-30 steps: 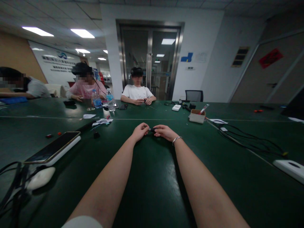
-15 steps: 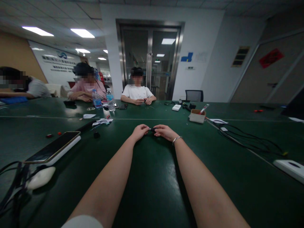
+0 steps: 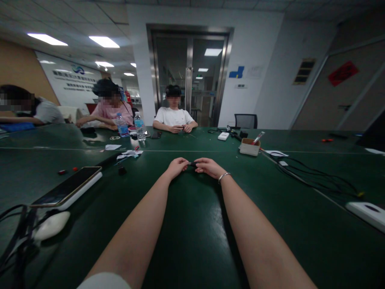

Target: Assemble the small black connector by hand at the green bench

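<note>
Pinching a black object [image 3: 193,164] between left hand [image 3: 176,167] and right hand [image 3: 211,167].

Head view, forward (and down), across table [image 3: 192,224]

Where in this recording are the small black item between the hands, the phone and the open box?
Small black item [image 3: 193,164]: head view, on its exposed dark middle.
Phone [image 3: 68,186]: head view, on its dark screen.
Open box [image 3: 249,150]: head view, on its front wall.
</note>
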A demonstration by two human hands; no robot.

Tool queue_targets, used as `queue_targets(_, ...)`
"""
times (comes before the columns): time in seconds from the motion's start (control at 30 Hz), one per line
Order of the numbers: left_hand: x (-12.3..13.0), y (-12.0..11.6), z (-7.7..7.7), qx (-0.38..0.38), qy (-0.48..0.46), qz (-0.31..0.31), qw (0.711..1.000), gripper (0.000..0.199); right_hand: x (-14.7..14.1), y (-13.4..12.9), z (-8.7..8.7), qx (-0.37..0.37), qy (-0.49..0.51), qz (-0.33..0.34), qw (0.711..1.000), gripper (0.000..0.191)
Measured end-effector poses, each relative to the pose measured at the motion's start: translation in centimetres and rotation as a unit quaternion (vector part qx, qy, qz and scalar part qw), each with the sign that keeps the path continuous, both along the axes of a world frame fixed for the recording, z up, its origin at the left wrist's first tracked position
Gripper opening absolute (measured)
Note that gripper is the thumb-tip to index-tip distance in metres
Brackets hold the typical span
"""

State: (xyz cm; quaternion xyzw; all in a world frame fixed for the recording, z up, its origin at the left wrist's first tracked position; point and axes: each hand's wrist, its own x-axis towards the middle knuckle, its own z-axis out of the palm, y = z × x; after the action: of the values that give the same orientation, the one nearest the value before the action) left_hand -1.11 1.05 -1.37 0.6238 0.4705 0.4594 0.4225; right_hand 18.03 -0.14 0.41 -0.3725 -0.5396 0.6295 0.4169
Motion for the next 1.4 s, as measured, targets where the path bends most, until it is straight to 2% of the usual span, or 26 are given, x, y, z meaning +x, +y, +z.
queue_targets(0.17,-0.12,0.37,-0.46,0.005,-0.002,0.001,1.000,0.023,0.02,-0.07,0.01,0.002,0.002,0.001,1.000,0.019)
queue_targets(0.37,-0.11,0.35,-0.48,0.023,-0.023,-0.026,0.999,0.021,0.03,0.18,-0.17,0.000,0.003,-0.001,1.000,0.019)
queue_targets(0.6,0.05,-0.15,0.06,0.000,-0.018,-0.021,1.000,0.020,0.02,0.38,-0.33,-0.002,0.004,-0.007,1.000,0.019)
queue_targets(0.83,-0.18,0.26,-0.41,0.026,0.021,-0.009,0.999,0.020,0.02,0.35,-0.34,0.000,0.007,-0.006,1.000,0.018)
queue_targets(0.97,-0.16,0.19,-0.44,0.027,-0.001,-0.008,1.000,0.021,0.04,0.32,-0.31,-0.003,0.008,-0.007,1.000,0.018)
queue_targets(1.27,-0.30,-0.03,-0.10,0.036,0.008,-0.051,0.998,0.026,0.05,0.24,-0.19,-0.006,0.005,-0.004,1.000,0.018)
queue_targets(1.4,-0.42,0.32,-0.31,0.030,0.007,-0.048,0.998,0.030,0.01,0.20,-0.12,-0.003,0.008,-0.001,1.000,0.019)
